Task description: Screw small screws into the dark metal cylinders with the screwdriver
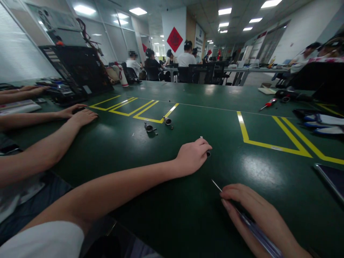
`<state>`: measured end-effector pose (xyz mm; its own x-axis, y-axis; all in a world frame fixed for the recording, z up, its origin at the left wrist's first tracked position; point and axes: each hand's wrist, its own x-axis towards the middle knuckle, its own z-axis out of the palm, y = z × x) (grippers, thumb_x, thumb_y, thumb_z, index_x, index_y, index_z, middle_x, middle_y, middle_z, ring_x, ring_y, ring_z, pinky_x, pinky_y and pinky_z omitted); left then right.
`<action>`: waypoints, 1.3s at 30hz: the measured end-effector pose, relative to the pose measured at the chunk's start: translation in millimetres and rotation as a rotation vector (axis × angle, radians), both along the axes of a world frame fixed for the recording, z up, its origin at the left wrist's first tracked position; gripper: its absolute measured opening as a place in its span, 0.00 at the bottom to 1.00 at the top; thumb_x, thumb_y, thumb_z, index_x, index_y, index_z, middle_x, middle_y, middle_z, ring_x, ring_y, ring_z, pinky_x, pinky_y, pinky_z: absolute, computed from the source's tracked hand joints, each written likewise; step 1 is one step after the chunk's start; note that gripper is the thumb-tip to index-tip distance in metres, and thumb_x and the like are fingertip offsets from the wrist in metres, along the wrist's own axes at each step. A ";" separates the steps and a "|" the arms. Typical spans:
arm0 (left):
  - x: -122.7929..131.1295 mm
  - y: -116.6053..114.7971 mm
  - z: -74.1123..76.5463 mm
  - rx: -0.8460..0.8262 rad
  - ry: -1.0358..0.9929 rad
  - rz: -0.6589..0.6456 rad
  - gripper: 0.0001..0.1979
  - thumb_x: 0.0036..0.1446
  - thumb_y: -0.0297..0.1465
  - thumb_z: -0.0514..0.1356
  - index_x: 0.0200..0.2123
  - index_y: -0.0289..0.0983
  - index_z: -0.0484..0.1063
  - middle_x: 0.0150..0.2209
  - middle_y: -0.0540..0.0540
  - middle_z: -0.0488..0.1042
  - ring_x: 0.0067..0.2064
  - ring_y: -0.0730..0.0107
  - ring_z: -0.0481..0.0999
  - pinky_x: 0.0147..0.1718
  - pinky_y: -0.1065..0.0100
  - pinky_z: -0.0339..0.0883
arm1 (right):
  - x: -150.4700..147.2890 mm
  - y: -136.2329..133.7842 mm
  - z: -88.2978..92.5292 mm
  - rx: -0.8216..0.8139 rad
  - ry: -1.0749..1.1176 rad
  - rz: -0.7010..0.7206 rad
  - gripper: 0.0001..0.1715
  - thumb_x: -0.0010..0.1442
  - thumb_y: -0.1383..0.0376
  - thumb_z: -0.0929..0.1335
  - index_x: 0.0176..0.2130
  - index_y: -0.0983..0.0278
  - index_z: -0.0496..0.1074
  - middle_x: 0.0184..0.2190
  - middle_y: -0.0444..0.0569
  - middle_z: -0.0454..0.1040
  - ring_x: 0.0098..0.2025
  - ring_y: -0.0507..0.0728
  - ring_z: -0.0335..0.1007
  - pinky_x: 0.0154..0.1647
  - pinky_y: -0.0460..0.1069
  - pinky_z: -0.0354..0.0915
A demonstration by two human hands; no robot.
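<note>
Two cup-like metal parts [148,128] (dark inside) beyond left hand [192,156]

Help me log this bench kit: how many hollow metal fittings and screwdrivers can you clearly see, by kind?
Hollow metal fittings: 3 (two loose on the table, one mostly hidden by the left hand)
Screwdrivers: 2 (slim one in the right hand, red-handled one lying farther off)
Total: 5
</note>
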<state>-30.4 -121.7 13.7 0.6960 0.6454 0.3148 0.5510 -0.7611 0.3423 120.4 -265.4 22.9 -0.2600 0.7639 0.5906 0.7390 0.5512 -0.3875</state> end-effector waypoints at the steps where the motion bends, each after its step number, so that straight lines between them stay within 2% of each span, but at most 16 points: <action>1: 3.8 8.8 0.6 0.023 0.024 0.013 0.14 0.60 0.27 0.50 0.46 0.34 0.70 0.49 0.44 0.71 0.44 0.64 0.73 0.41 0.62 0.70 | 0.2 0.7 -0.4 -0.008 0.008 -0.004 0.08 0.59 0.69 0.62 0.36 0.62 0.70 0.30 0.49 0.77 0.30 0.54 0.77 0.29 0.45 0.74; 5: 18.7 47.5 3.4 0.067 0.107 0.124 0.15 0.60 0.26 0.48 0.47 0.33 0.70 0.50 0.43 0.70 0.43 0.64 0.74 0.39 0.64 0.70 | 3.5 0.9 -1.1 -0.044 0.034 0.015 0.07 0.60 0.69 0.63 0.37 0.62 0.70 0.31 0.48 0.77 0.31 0.54 0.77 0.31 0.44 0.74; 9: 27.9 76.4 3.0 0.071 0.108 0.210 0.17 0.60 0.24 0.47 0.48 0.32 0.69 0.51 0.43 0.69 0.46 0.64 0.73 0.43 0.64 0.68 | 9.3 1.4 -5.7 -0.099 0.027 0.078 0.09 0.59 0.69 0.64 0.40 0.61 0.71 0.33 0.48 0.77 0.34 0.54 0.77 0.34 0.43 0.74; 14: 29.8 81.8 -3.3 0.083 0.066 0.214 0.19 0.59 0.27 0.48 0.52 0.33 0.66 0.53 0.43 0.68 0.47 0.64 0.71 0.42 0.66 0.69 | 13.9 7.1 -20.8 -0.117 0.044 0.061 0.04 0.59 0.66 0.65 0.37 0.60 0.70 0.31 0.47 0.76 0.31 0.53 0.77 0.31 0.42 0.73; 18: 15.7 89.6 1.8 0.170 -0.045 0.265 0.23 0.57 0.31 0.52 0.56 0.32 0.60 0.54 0.41 0.66 0.53 0.61 0.66 0.51 0.63 0.63 | 16.0 8.0 -24.0 -0.117 0.043 0.065 0.03 0.59 0.65 0.66 0.36 0.59 0.71 0.30 0.46 0.76 0.31 0.53 0.77 0.32 0.41 0.73; 20: -1.2 102.0 9.5 0.251 -0.061 0.369 0.21 0.57 0.31 0.52 0.54 0.31 0.62 0.53 0.40 0.66 0.54 0.61 0.64 0.55 0.62 0.57 | 15.9 7.0 -23.1 -0.128 0.049 0.071 0.04 0.58 0.65 0.66 0.36 0.59 0.71 0.31 0.46 0.76 0.31 0.53 0.77 0.32 0.41 0.73; 22: -22.0 116.6 16.4 0.295 -0.038 0.571 0.20 0.59 0.32 0.49 0.52 0.31 0.63 0.52 0.38 0.66 0.53 0.58 0.63 0.54 0.59 0.57 | 14.3 6.0 -22.8 -0.132 0.074 0.057 0.05 0.59 0.63 0.66 0.36 0.60 0.72 0.31 0.47 0.76 0.32 0.53 0.77 0.32 0.42 0.74; 23: -32.0 123.1 18.4 0.278 0.012 0.673 0.19 0.60 0.34 0.48 0.51 0.31 0.65 0.51 0.36 0.67 0.53 0.55 0.64 0.52 0.57 0.58 | 13.1 5.8 -22.9 -0.129 0.089 0.048 0.05 0.60 0.63 0.66 0.36 0.60 0.72 0.31 0.47 0.76 0.31 0.54 0.76 0.32 0.43 0.74; 25: -47.4 132.3 18.5 0.216 0.186 0.771 0.22 0.60 0.39 0.47 0.49 0.30 0.66 0.50 0.33 0.66 0.51 0.50 0.64 0.49 0.54 0.59 | 10.8 5.9 -23.4 -0.134 0.107 0.053 0.06 0.61 0.63 0.65 0.36 0.60 0.72 0.31 0.48 0.76 0.31 0.54 0.76 0.31 0.44 0.74; 27: -53.9 135.8 14.5 0.155 0.304 0.756 0.24 0.60 0.42 0.48 0.49 0.29 0.67 0.50 0.32 0.66 0.51 0.48 0.64 0.48 0.54 0.60 | 9.9 6.3 -23.6 -0.146 0.105 0.072 0.06 0.60 0.64 0.65 0.36 0.60 0.72 0.31 0.48 0.75 0.32 0.54 0.76 0.31 0.44 0.74; 30: -49.6 134.7 7.6 0.115 0.354 0.678 0.23 0.60 0.44 0.49 0.47 0.31 0.68 0.49 0.33 0.67 0.50 0.51 0.65 0.47 0.58 0.61 | 11.6 6.1 -22.4 -0.151 0.077 0.090 0.06 0.59 0.68 0.65 0.38 0.60 0.70 0.32 0.47 0.75 0.33 0.53 0.76 0.33 0.43 0.74; 35: -37.0 126.6 7.1 0.094 0.396 0.600 0.17 0.62 0.33 0.48 0.44 0.29 0.70 0.45 0.34 0.70 0.47 0.56 0.69 0.46 0.61 0.61 | 14.4 2.7 -15.5 -0.134 0.006 0.105 0.11 0.56 0.72 0.65 0.40 0.61 0.69 0.33 0.47 0.75 0.34 0.52 0.76 0.34 0.42 0.73; 39: -33.4 102.5 9.7 0.099 0.408 0.541 0.16 0.62 0.30 0.46 0.41 0.29 0.71 0.42 0.35 0.71 0.43 0.56 0.72 0.41 0.60 0.63 | 11.3 1.3 -8.0 -0.107 0.030 0.095 0.13 0.57 0.73 0.63 0.41 0.60 0.69 0.33 0.46 0.75 0.35 0.53 0.76 0.35 0.44 0.73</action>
<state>-63.8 -19.2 23.4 0.3594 0.9174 0.1708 0.9326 -0.3596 -0.0308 131.7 -264.1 14.8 -0.3177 0.7957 0.5156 0.6726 0.5724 -0.4690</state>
